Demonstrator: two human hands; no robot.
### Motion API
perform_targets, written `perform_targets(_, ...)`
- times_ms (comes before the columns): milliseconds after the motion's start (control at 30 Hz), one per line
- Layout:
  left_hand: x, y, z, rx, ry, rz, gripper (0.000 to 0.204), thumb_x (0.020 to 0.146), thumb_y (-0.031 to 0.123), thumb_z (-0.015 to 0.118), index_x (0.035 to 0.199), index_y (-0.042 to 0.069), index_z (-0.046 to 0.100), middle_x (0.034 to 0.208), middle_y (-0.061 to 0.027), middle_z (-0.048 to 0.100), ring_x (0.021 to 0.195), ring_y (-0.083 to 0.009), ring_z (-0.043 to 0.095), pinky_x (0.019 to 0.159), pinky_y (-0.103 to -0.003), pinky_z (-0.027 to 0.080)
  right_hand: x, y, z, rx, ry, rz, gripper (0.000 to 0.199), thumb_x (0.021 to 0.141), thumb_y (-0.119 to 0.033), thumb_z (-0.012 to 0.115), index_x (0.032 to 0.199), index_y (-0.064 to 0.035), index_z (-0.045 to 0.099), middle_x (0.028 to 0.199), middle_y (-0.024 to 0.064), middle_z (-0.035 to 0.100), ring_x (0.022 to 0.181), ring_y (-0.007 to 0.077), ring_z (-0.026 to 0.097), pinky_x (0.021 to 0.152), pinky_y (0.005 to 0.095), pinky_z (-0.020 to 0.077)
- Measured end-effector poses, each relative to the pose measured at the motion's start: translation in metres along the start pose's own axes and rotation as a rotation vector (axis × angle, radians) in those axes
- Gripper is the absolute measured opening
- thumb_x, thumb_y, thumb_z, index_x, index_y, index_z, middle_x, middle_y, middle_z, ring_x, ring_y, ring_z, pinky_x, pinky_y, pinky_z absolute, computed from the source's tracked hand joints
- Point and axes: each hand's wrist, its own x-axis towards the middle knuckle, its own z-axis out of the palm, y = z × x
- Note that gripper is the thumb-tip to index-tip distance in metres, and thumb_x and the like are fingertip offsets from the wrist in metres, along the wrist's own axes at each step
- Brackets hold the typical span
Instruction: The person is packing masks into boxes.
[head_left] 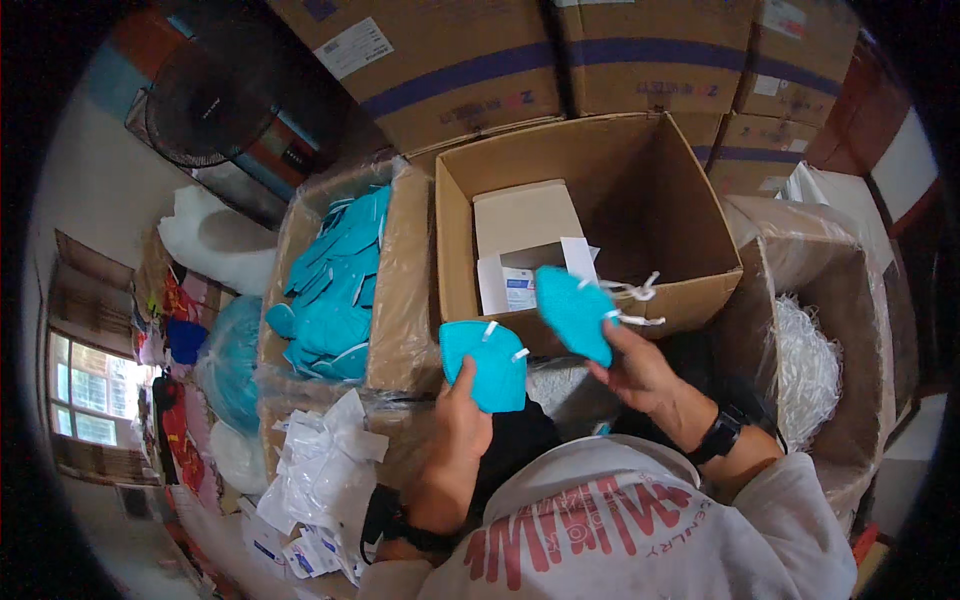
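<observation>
My left hand (458,425) holds a folded teal face mask (485,362) by its lower edge, thumb on its front. My right hand (640,372) holds a second teal mask (575,312) with white ear loops (637,292) dangling to the right. Both masks hover just in front of an open brown cardboard box (700,290). Inside that box lie a small white carton (525,222) and a paper packet (515,287). Each wrist wears a dark band.
To the left, a plastic-lined box (395,300) holds several teal masks (335,290). White wrappers (320,470) pile at lower left. A plastic-lined box of white strands (805,370) stands on the right. Stacked cartons (470,60) fill the back; a black fan (205,100) is upper left.
</observation>
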Motion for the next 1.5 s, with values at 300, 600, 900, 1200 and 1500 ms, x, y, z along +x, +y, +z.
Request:
perform_targets(300,-0.008,-0.012,0.02,-0.138,-0.19,-0.036,0.05,0.088,0.038,0.046,0.122,0.002,0.039,0.119,-0.0096,0.048,0.107,-0.0212,0.048,0.091,-0.037,0.038,-0.01,0.044,0.026,-0.31,-0.18,0.081,0.027,0.083,-0.027,0.059,0.103,-0.0097,0.054,0.096,0.0002,0.059,0.085,0.0099,0.054,0.076,0.0286,0.0434)
perform_targets(600,-0.004,-0.022,0.005,0.211,-0.126,0.14,0.033,0.087,0.025,0.052,0.112,0.002,0.049,0.103,-0.0085,0.056,0.092,-0.0172,0.054,0.081,-0.031,0.043,0.006,0.046,-0.002,-0.605,-0.34,0.02,0.019,0.083,-0.023,0.059,0.094,-0.0092,0.056,0.09,-0.0001,0.057,0.08,0.0095,0.052,0.072,0.0265,0.0424)
perform_targets(900,-0.016,0.023,0.006,0.939,-0.377,0.383,0.031,0.088,0.023,0.049,0.111,0.002,0.047,0.095,-0.0141,0.057,0.087,-0.0201,0.055,0.078,-0.03,0.042,-0.019,-0.017,0.055,-1.341,-0.478,-1.176,0.021,0.081,-0.022,0.056,0.088,-0.0026,0.051,0.086,0.014,0.055,0.084,0.0325,0.052,0.078,0.0407,0.039)
perform_targets(1200,-0.006,0.045,0.016,0.904,-0.329,0.642,0.034,0.085,0.02,0.052,0.114,0.005,0.047,0.105,-0.0153,0.055,0.102,-0.0221,0.052,0.086,-0.032,0.039,-0.002,0.002,0.049,-1.585,-0.473,-1.13,0.015,0.081,-0.018,0.054,0.084,-0.0043,0.051,0.074,0.0123,0.054,0.074,0.0322,0.05,0.073,0.0409,0.0372)
perform_targets(1500,0.012,0.034,0.046,1.117,-0.226,0.556,0.027,0.089,0.026,0.046,0.076,0.003,0.056,0.068,-0.0117,0.057,0.065,-0.019,0.055,0.059,-0.033,0.041,-0.014,0.002,0.064,-1.222,-0.702,-0.355,0.024,0.086,-0.028,0.051,0.088,-0.0036,0.05,0.073,0.011,0.056,0.074,0.0231,0.056,0.069,0.0313,0.0424)
